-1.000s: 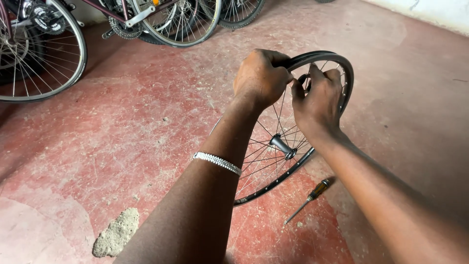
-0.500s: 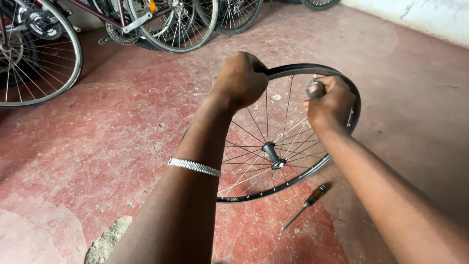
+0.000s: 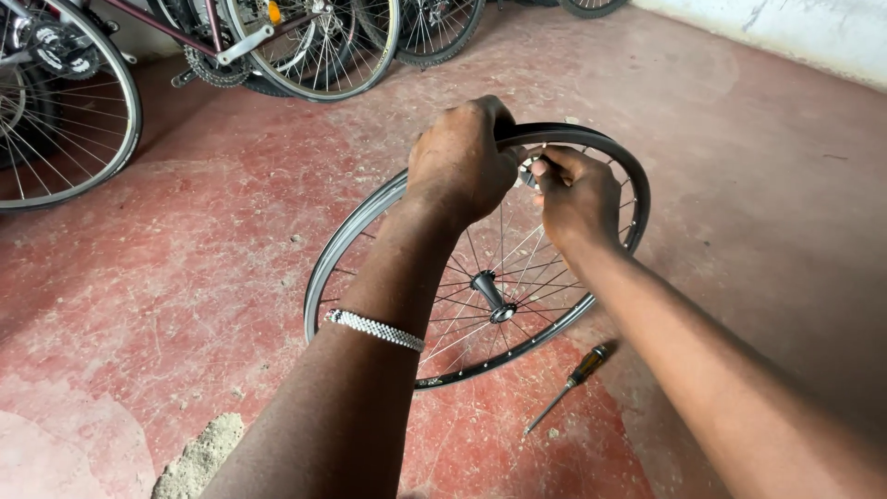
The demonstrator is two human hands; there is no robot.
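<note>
A screwdriver (image 3: 568,386) lies on the red floor (image 3: 185,277) just beside the bicycle wheel (image 3: 370,222). The left hand (image 3: 459,164) is clenched around the wheel's upper rim; the right hand (image 3: 577,196) pinches something there, hidden. Bicycles (image 3: 277,46) stand beyond.

Worn red concrete floor (image 3: 185,249), pale wall (image 3: 785,32), parked bicycles (image 3: 277,46), sand pile (image 3: 199,457)

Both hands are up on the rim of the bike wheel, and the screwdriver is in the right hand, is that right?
Not quite. In the head view the screwdriver lies on the red floor beside the wheel, in neither hand. The left hand and right hand are indeed up at the rim.
</note>
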